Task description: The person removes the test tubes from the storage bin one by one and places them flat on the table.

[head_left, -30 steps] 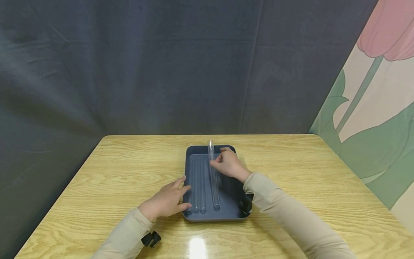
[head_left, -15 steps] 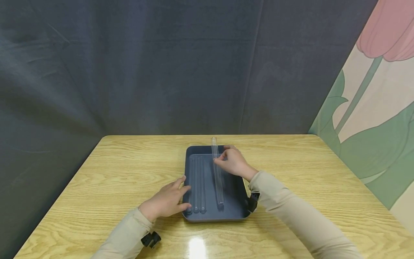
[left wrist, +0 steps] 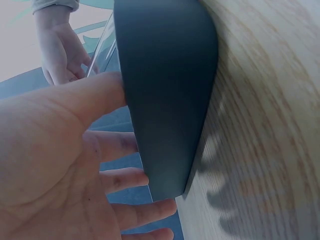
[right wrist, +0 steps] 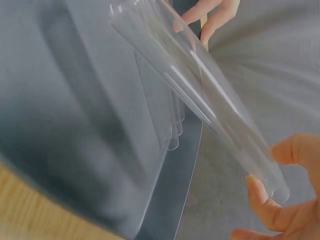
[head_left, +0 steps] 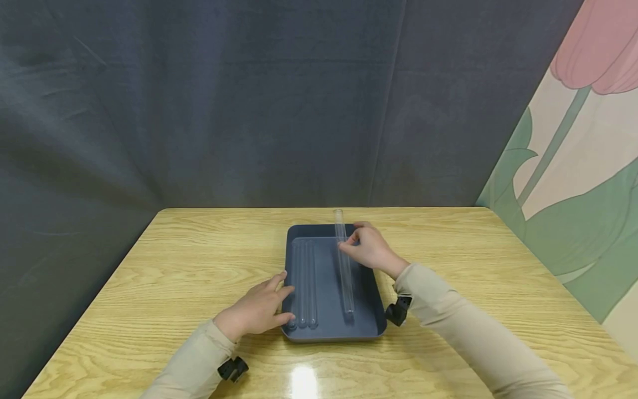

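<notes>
A dark blue tray [head_left: 369,330] lies in the middle of the wooden table [head_left: 174,266]. My right hand [head_left: 370,248] pinches a long clear glass tube [head_left: 345,271] near its far end, over the tray's right half; the near end is down by the tray floor. In the right wrist view the tube [right wrist: 200,82] runs diagonally above the tray [right wrist: 75,110]. Three more clear tubes [head_left: 302,282] lie side by side in the tray's left part. My left hand [head_left: 259,310] rests open against the tray's near left corner; its fingers [left wrist: 125,177] touch the tray's wall [left wrist: 165,90].
A dark curtain [head_left: 249,100] hangs behind the table. A wall with a tulip picture [head_left: 573,138] stands on the right. Bare wood shows to the left and right of the tray.
My right hand has carried the held tube to the right across the tray, away from the three lying tubes. The left hand has stayed at the tray's corner.
</notes>
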Demonstrator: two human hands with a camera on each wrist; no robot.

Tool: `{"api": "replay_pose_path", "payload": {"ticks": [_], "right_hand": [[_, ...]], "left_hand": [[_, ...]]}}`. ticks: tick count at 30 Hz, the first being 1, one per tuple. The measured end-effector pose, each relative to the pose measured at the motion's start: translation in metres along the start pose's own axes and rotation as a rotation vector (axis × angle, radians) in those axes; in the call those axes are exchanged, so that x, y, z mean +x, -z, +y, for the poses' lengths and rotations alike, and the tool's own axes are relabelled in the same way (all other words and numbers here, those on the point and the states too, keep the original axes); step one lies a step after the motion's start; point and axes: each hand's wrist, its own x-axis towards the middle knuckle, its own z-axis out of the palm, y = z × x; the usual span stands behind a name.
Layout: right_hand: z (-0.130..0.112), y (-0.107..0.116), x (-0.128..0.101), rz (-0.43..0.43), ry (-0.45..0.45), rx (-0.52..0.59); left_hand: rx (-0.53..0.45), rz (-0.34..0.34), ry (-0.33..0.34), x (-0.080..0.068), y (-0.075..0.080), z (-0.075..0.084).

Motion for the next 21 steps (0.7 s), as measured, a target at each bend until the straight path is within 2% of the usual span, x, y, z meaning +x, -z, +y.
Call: {"api": "replay_pose_path", "payload": {"ticks": [21], "right_hand": [[0.010,0.022,-0.010,-0.009,-0.042,-0.029]], "left_hand": [[0.009,0.001,-0.004,0.001,-0.001,-0.002]]}}
